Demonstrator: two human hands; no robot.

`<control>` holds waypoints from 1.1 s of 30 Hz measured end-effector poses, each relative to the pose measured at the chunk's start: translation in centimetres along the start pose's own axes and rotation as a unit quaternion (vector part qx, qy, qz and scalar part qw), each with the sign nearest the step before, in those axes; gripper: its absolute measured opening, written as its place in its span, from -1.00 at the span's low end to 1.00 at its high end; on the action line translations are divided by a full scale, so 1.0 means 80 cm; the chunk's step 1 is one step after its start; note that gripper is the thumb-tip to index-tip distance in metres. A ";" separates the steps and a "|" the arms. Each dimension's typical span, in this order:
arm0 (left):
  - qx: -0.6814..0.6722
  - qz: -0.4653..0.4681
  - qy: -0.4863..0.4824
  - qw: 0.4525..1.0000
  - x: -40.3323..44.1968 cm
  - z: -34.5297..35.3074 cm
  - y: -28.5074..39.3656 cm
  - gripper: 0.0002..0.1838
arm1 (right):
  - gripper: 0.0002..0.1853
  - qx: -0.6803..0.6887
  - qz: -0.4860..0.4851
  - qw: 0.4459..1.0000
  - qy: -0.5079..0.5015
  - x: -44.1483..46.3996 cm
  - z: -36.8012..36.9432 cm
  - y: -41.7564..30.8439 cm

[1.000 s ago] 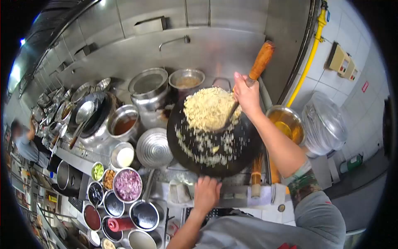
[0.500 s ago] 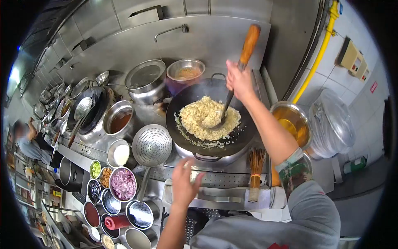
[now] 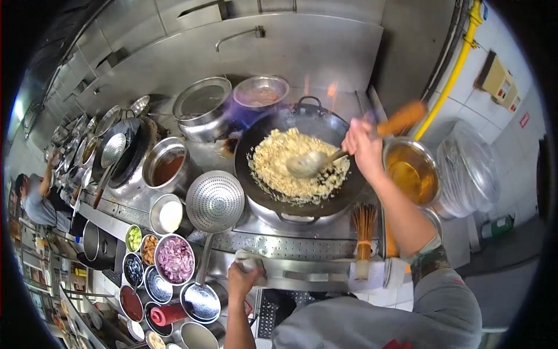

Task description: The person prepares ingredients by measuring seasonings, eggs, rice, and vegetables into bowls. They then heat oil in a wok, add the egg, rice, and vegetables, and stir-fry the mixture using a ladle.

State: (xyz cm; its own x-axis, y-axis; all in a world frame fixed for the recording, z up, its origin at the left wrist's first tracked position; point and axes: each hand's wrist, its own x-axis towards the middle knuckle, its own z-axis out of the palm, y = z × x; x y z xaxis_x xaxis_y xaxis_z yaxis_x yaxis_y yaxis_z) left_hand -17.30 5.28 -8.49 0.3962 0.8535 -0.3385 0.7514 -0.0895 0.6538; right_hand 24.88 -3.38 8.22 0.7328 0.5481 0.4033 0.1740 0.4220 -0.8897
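Observation:
My right hand (image 3: 364,150) is wrapped round the wooden handle (image 3: 401,118) of a ladle. The ladle's bowl (image 3: 306,164) rests on yellowish fried rice (image 3: 285,152) in a black wok (image 3: 250,132), which sits on the burner. At the counter's front edge my left hand (image 3: 242,279) has its fingers closed on a folded grey cloth (image 3: 251,263). A perforated strainer (image 3: 215,200) lies left of the wok.
Flames (image 3: 332,89) rise behind the wok. A pot of oil (image 3: 411,173) and a bamboo brush (image 3: 364,241) stand at the right. Bowls of onions (image 3: 175,259) and sauce (image 3: 131,302) are front left. Another person (image 3: 40,200) stands far left.
The wok, lifted and tilted earlier, sits level on the burner. My right hand has tipped the ladle handle to the right. My left hand left the wok's edge, opened, then closed on the cloth.

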 end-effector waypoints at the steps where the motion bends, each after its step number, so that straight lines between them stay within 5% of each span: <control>1: 0.036 -0.018 0.005 0.999 -0.003 0.002 -0.004 -0.27 | -0.57 -0.064 0.010 0.998 -0.006 -0.031 -0.009 0.000; 3: -0.036 -0.039 -0.011 0.999 -0.002 -0.007 -0.024 -0.41 | -0.75 -0.283 0.026 0.951 -0.122 -0.080 -0.028 -0.038; 6: -0.347 -0.054 -0.077 0.933 -0.016 -0.030 -0.047 -0.39 | -0.41 -0.001 0.299 0.943 -0.147 -0.165 -0.069 -0.082; 9: -0.732 -0.073 -0.105 0.670 -0.028 -0.023 0.012 -0.26 | -0.37 0.198 0.388 0.892 -0.120 -0.193 -0.062 -0.104; 10: -0.764 -0.056 -0.189 0.614 -0.023 -0.018 0.023 -0.24 | -0.43 0.208 0.448 0.869 -0.010 -0.202 -0.036 -0.095; 11: -0.789 -0.038 -0.269 0.551 -0.011 -0.009 0.032 -0.23 | -0.47 0.241 0.503 0.828 -0.047 -0.204 -0.036 -0.084; 13: -0.770 -0.072 -0.231 0.591 0.015 0.024 0.055 -0.33 | -0.54 0.306 0.603 0.729 -0.106 -0.201 -0.041 -0.055; 14: -0.735 -0.090 -0.230 0.631 0.027 0.035 0.066 -0.34 | -0.65 0.090 0.573 0.813 -0.052 -0.185 -0.003 -0.102; 15: -0.698 -0.108 -0.231 0.669 0.036 0.044 0.079 -0.36 | -0.68 0.053 0.580 0.810 -0.072 -0.168 -0.015 -0.111; 17: -0.655 -0.137 -0.263 0.695 0.036 0.038 0.114 -0.36 | -0.58 -0.245 0.510 0.806 -0.174 -0.160 -0.024 -0.140; 20: -0.597 -0.150 -0.309 0.725 0.028 0.034 0.142 -0.25 | -0.41 -0.483 0.367 0.771 -0.193 -0.186 -0.013 -0.168; 23: -0.583 -0.129 -0.349 0.722 0.032 0.033 0.178 -0.22 | -0.24 -0.726 0.149 0.586 -0.327 -0.212 -0.061 -0.120; 24: -0.580 -0.139 -0.370 0.712 0.038 0.033 0.191 -0.28 | -0.16 -0.680 0.214 0.607 -0.351 -0.202 -0.063 -0.125; 27: -0.558 -0.187 -0.342 0.733 0.044 0.030 0.227 -0.37 | -0.20 -0.666 0.153 0.663 -0.307 -0.195 -0.083 -0.141; 33: -0.523 -0.195 -0.390 0.732 0.050 0.012 0.237 -0.58 | -0.26 -0.704 0.172 0.613 -0.313 -0.207 -0.095 -0.152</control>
State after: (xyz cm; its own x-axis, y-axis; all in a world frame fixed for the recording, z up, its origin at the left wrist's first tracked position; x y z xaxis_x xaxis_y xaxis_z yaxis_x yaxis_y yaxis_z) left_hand -0.96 6.50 1.87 0.7463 0.1203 -0.6547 0.2334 0.8738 0.4266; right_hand 15.60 -23.05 10.72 0.5668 0.7852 -0.2493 0.7983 -0.5983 -0.0694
